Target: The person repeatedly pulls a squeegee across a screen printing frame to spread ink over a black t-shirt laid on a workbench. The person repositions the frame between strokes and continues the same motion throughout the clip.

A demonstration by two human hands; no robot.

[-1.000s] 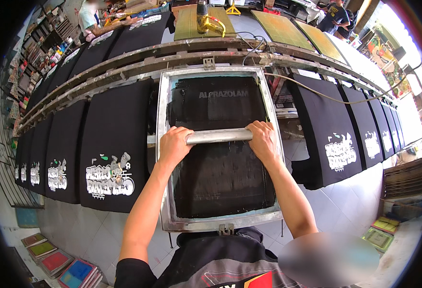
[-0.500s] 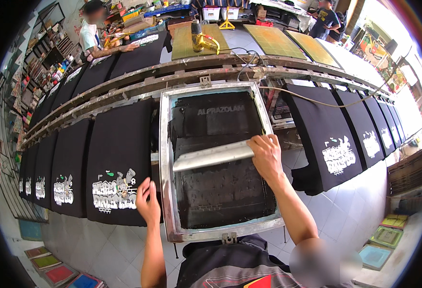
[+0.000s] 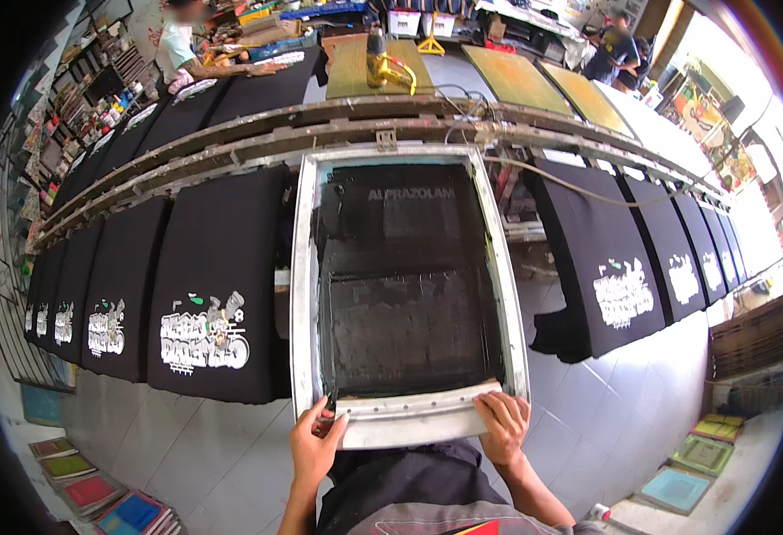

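Observation:
A silk-screen frame (image 3: pixel 302 294) with pale metal sides lies in front of me, its mesh (image 3: pixel 400 325) coated in black ink. Across its near end lies a silver squeegee (image 3: pixel 416 407) with small holes along its bar; its blade edge is hidden. My left hand (image 3: pixel 315 444) grips the squeegee's left end, thumb and fingers closed at the frame's near left corner. At the other end my right hand (image 3: pixel 504 430) is closed over the bar, fingers on top. Whatever lies beneath the screen is hidden.
Black printed shirts flank the screen, one (image 3: pixel 222 267) to the left and another (image 3: pixel 601 259) to the right. A wooden rail (image 3: pixel 338 134) runs behind. Beyond it stands a yellow heat gun (image 3: pixel 382 67). A co-worker (image 3: pixel 191 53) reaches over shirts at the far left.
The squeegee has come from mid-screen down to the near end. My left hand, apart from it before, now grips its left end. The right hand has moved nearer with the squeegee.

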